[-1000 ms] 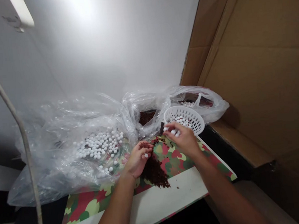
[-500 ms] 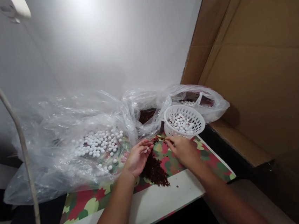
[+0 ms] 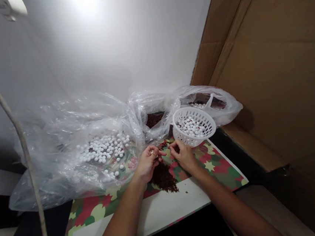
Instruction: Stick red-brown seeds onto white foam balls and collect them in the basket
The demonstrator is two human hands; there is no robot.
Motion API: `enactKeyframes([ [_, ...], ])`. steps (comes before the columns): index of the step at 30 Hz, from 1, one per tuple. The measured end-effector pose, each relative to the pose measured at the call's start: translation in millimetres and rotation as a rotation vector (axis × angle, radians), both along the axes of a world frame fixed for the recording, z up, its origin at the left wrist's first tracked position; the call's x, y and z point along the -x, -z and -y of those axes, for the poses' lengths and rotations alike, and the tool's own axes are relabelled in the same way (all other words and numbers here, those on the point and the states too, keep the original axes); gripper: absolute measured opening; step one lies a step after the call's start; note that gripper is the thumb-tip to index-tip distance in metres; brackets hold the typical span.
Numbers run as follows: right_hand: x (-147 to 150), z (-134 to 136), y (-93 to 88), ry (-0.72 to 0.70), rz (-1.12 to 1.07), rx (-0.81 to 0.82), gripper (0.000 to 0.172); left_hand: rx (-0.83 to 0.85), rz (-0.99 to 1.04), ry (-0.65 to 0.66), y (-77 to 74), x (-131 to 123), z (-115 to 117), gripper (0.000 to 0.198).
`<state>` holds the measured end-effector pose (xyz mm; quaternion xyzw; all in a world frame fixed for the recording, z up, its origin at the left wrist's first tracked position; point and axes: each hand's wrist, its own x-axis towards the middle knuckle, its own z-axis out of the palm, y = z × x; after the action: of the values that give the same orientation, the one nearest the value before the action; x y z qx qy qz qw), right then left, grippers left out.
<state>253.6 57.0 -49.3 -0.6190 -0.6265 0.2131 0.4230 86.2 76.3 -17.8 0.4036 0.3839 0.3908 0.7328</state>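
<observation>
Left hand (image 3: 148,164) and right hand (image 3: 184,156), close but apart, beside dark reddish shreds (image 3: 165,179)
The left curls around a small white ball (image 3: 154,154); the right's fingers bend inward, and I can't tell whether they grip anything. Just beyond stands a white basket (image 3: 189,141) of similar balls (image 3: 191,126); a clear bag (image 3: 48,143) sprawls leftward.

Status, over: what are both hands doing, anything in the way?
Left hand holding small round white ball. Right hand curled alongside, contents unclear. Crumbly dark-red heap near left hand. Round white slotted plastic basket beyond right hand, no visible obstruction.
</observation>
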Motion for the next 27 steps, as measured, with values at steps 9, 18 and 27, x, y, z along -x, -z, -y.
enactKeyframes([
  [9, 5.5, 0.0, 4.8, -0.238, -0.826, 0.197, 0.04, 0.041, 0.034, -0.037, 2.8, 0.3, -2.3, 0.04],
  [18, 5.8, 2.9, -1.8, -0.306, -0.987, 0.257, 0.035, 0.027, 0.043, -0.037, 9.2, -1.2, -4.3, 0.038],
  [27, 6.9, 7.4, -5.2, -0.235, -0.678, 0.105, 0.026, -0.044, -0.095, -0.082, 10.1, -4.2, -3.6, 0.032],
])
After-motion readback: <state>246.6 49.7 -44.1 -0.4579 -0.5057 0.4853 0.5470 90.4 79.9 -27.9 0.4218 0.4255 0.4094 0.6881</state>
